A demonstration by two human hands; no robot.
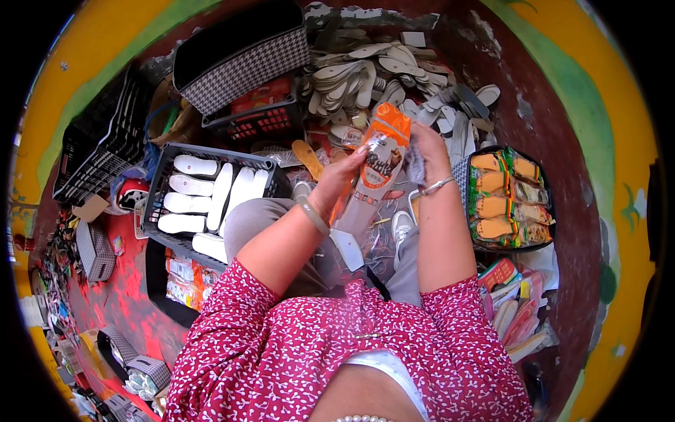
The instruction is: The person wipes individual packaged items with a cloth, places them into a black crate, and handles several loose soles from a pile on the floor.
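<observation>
In front of my chest I hold up an orange and clear plastic packet [385,151]. My left hand [339,179] is closed on its left edge, thumb on the front and some fingers behind. At the packet's upper right edge is my right hand [430,149], its fingers bent and partly hidden. A grey fuzzy piece [416,167] shows in the right palm, against the packet; its kind is unclear. Below the packet, a white insole-shaped piece [346,249] lies over my lap. A tan insole [307,159] lies left of my left hand.
White insoles fill a dark crate [271,167] at left. A black box [553,239] at right holds packaged tan insoles. Loose insoles [344,81] are heaped against the far wall. A houndstooth bin [246,74] stands far left, above a crate of red packets [260,98].
</observation>
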